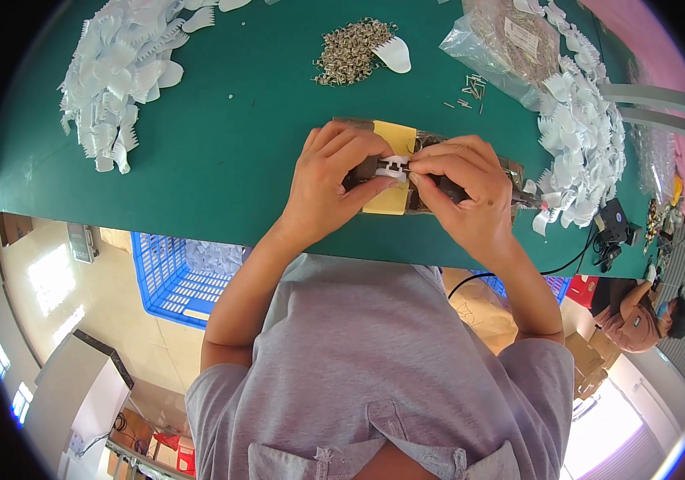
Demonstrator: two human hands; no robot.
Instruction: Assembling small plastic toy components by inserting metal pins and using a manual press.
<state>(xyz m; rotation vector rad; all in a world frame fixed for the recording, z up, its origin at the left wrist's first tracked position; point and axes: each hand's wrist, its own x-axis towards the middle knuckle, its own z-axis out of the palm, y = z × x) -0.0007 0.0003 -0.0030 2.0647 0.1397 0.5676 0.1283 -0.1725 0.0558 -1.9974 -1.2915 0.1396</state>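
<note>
Between my hands is a small white plastic clip piece (393,168) with dark slots or fittings showing in its middle. My left hand (330,172) pinches its left end between thumb and fingers. My right hand (470,182) is closed in a pinch at the right end; whatever its fingertips hold is hidden or too small to name. Under both hands lies a dark brown block with a yellow band (390,138) around it, close to the table's near edge. A dark tool with a reddish tip (536,200) pokes out beside my right wrist.
White toothed plastic pieces are heaped at left (122,76) and right (578,136). Small metal springs (354,52) form a pile at the back, one white toothed piece (393,55) against it. Loose pins (474,86) lie near a clear plastic bag (510,44). A blue basket (170,280) stands below.
</note>
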